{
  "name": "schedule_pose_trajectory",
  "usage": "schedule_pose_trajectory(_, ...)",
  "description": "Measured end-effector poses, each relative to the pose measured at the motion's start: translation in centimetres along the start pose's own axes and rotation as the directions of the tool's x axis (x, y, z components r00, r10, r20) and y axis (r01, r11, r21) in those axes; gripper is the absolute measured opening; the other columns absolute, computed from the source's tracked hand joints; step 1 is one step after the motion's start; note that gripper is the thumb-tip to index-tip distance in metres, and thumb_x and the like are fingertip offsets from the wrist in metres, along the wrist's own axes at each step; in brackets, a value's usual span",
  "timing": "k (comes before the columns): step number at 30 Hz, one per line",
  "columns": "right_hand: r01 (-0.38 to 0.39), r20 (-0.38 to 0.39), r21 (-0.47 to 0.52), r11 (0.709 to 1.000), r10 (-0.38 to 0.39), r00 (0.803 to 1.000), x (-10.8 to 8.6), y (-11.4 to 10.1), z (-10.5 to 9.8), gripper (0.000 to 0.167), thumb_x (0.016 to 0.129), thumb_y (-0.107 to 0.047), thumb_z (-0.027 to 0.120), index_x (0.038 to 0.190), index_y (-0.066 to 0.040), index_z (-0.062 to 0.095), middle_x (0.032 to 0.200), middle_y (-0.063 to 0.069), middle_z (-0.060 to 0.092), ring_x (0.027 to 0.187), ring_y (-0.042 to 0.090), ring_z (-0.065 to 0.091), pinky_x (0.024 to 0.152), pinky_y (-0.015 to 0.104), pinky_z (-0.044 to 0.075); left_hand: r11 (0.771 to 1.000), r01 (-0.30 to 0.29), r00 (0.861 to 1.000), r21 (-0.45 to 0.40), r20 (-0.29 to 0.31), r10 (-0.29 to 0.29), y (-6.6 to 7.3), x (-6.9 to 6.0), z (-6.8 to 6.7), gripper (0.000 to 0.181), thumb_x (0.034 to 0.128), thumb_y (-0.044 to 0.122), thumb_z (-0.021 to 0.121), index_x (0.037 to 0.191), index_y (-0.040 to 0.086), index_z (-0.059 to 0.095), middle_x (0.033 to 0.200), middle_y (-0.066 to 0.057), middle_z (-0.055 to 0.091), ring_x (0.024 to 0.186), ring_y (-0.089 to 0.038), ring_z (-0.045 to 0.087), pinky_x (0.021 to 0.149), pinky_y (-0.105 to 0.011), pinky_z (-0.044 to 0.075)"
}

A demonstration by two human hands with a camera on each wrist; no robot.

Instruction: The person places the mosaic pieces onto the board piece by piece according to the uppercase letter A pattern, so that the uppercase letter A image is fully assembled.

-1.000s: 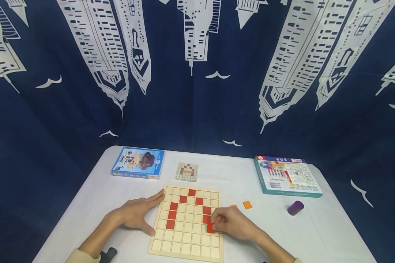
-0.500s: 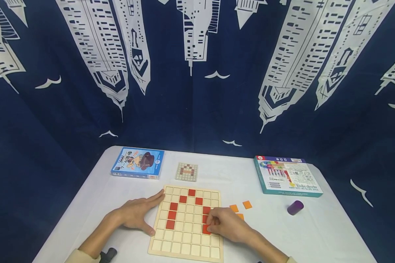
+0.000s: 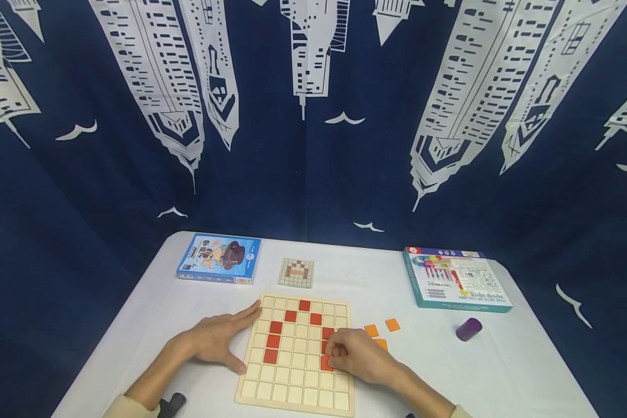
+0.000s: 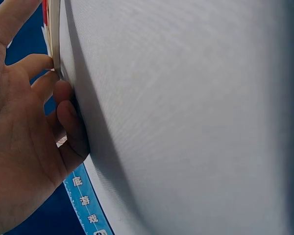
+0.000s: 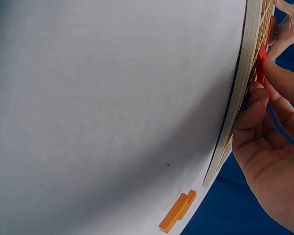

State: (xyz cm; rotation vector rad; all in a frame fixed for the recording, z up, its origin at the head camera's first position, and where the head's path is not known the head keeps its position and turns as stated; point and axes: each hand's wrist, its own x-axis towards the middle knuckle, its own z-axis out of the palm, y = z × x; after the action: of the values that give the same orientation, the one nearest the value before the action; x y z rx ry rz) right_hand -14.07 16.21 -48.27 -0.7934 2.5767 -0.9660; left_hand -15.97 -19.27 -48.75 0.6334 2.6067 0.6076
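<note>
A pale wooden grid board (image 3: 288, 390) lies in front of me, with several red square tiles set in its cells in an arch. My left hand (image 3: 214, 339) is spread at the board's left edge, thumb and fingertips touching the rim. On the board's right side, my right hand (image 3: 364, 355) pinches a red tile (image 3: 326, 364) at the lower end of the right column. In the right wrist view, thumb and curled fingers meet at that red tile (image 5: 261, 66), which looks slightly tilted against the board. The hand partly covers the tiles above it.
Several orange tiles (image 3: 392, 325) lie right of the board, one partly behind the right hand. A small pattern card (image 3: 296, 273) lies beyond the board. A blue box (image 3: 219, 259), a teal-edged box (image 3: 457, 280) and a purple cylinder (image 3: 469, 330) stand farther out.
My right hand has moved slightly left with the red tile, bringing it over a cell in line with the column above. More orange tiles show now. The left hand has stayed put.
</note>
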Motion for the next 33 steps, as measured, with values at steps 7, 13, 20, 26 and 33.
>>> schedule_pose_trajectory(7, 0.017, 0.008, 0.026, 1.000, -0.018, 1.000, 0.02, 0.01, -0.10, 0.012, 0.086, -0.011, 0.079, 0.086, -0.020, 0.070, 0.073, -0.011, 0.057, 0.066, 0.000, 0.050, 0.057, 0.018, 0.044, 1.000, -0.001, 1.000, 0.001, 0.007, 0.001, -0.06, 0.02, 0.02, 0.125, 0.0573, 0.065, 0.087, 0.161, 0.025, 0.028, 0.169, 0.006, 0.014, 0.144, -0.039, 0.040, 0.103, -0.072, 0.036)
schedule_pose_trajectory(13, 0.026, 0.009, 0.014, 1.000, -0.027, 1.000, 0.06, 0.05, -0.08, 0.013, 0.086, -0.010, 0.079, 0.086, -0.021, 0.072, 0.072, -0.013, 0.056, 0.066, 0.000, 0.049, 0.058, 0.018, 0.044, 1.000, -0.006, 1.000, -0.008, 0.007, 0.006, -0.14, 0.08, 0.06, 0.125, 0.0574, 0.065, 0.087, 0.160, 0.024, 0.028, 0.169, 0.006, 0.014, 0.144, -0.038, 0.040, 0.104, -0.070, 0.036)
schedule_pose_trajectory(20, 0.029, 0.002, -0.008, 1.000, -0.029, 1.000, 0.12, 0.09, 0.07, 0.015, 0.085, -0.010, 0.079, 0.086, -0.023, 0.072, 0.073, -0.014, 0.055, 0.067, 0.000, 0.048, 0.058, 0.018, 0.043, 1.000, -0.002, 1.000, -0.011, 0.001, 0.002, -0.07, 0.11, 0.10, 0.125, 0.0572, 0.063, 0.088, 0.160, 0.025, 0.029, 0.169, 0.006, 0.015, 0.143, -0.039, 0.040, 0.102, -0.073, 0.036)
schedule_pose_trajectory(26, 0.035, 0.004, -0.012, 0.999, -0.035, 0.999, 0.15, 0.21, 0.07, 0.015, 0.085, -0.010, 0.079, 0.087, -0.023, 0.072, 0.073, -0.014, 0.055, 0.068, 0.000, 0.049, 0.059, 0.018, 0.044, 1.000, -0.008, 1.000, -0.004, 0.000, 0.008, -0.12, 0.12, 0.10, 0.125, 0.0575, 0.064, 0.087, 0.160, 0.025, 0.028, 0.169, 0.006, 0.014, 0.143, -0.039, 0.040, 0.102, -0.072, 0.037)
schedule_pose_trajectory(33, 0.039, 0.012, 0.017, 0.999, -0.039, 0.999, -0.18, 0.34, -0.27, 0.011, 0.088, -0.014, 0.077, 0.089, -0.023, 0.072, 0.075, -0.014, 0.056, 0.071, 0.001, 0.050, 0.061, 0.019, 0.045, 1.000, -0.013, 1.000, 0.002, -0.004, 0.013, -0.23, 0.15, 0.20, 0.125, 0.0572, 0.065, 0.087, 0.160, 0.025, 0.029, 0.169, 0.006, 0.014, 0.142, -0.040, 0.041, 0.101, -0.073, 0.037)
